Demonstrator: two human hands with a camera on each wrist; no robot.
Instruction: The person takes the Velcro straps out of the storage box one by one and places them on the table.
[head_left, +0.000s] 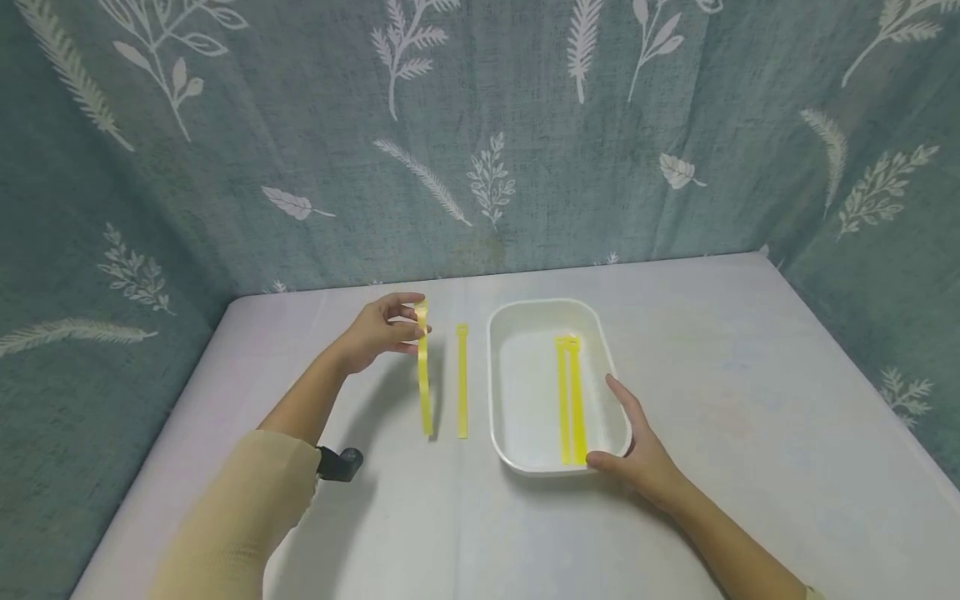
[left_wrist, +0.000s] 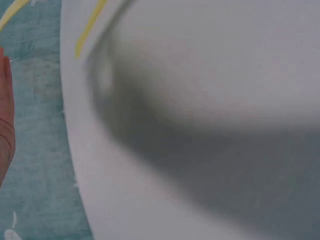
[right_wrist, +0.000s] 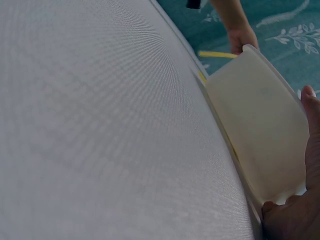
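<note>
My left hand (head_left: 377,334) pinches a flat yellow strip (head_left: 424,387) with a wider top end, and the strip hangs down over the table. Just right of it, another yellow strip (head_left: 462,383) lies lengthwise on the white surface. A white rectangular tray (head_left: 522,375) stands beside that one, with a pair of similar strips (head_left: 577,408) lying side by side in its right half. At the tray's near right corner, my right hand (head_left: 647,457) grips the rim and wall between thumb and fingers. In the left wrist view only a sliver of the left hand (left_wrist: 6,115) shows.
A white-covered table (head_left: 720,375) extends to both sides. Behind it hangs a green-blue curtain (head_left: 450,208) with white leaf prints, which also closes in the left and right. A black strap piece (head_left: 339,464) sticks out from the left sleeve.
</note>
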